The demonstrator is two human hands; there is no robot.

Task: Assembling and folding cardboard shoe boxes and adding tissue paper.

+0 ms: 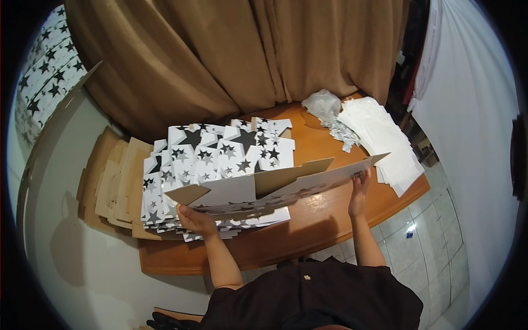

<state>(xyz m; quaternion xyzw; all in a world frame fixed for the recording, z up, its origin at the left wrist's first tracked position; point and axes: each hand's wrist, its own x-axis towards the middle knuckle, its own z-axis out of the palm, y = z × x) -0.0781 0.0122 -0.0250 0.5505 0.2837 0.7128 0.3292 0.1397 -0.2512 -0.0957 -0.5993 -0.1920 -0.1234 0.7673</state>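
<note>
Between my two hands a partly folded cardboard box (300, 193), white with a star print outside and plain brown inside, is held up above the table. My left hand (196, 221) is closed on its near left end, thumb toward the edge. At the far right end my right hand (359, 192) grips the lower side; some of its fingers are hidden behind the board. Brown flaps stick up along the box's top. Just behind and to the left lies a stack of flat star-printed boxes (214, 148), partly covered by the held one.
Brown cardboard sheets (118, 181) lean at the left by the wall. On the wooden table (324, 212), white paper sheets (379, 140) lie at right, beside a clear plastic bag (323, 104) and small silvery pieces (344, 133). Brown curtains (220, 49) hang behind, a white cloth (467, 110) at right.
</note>
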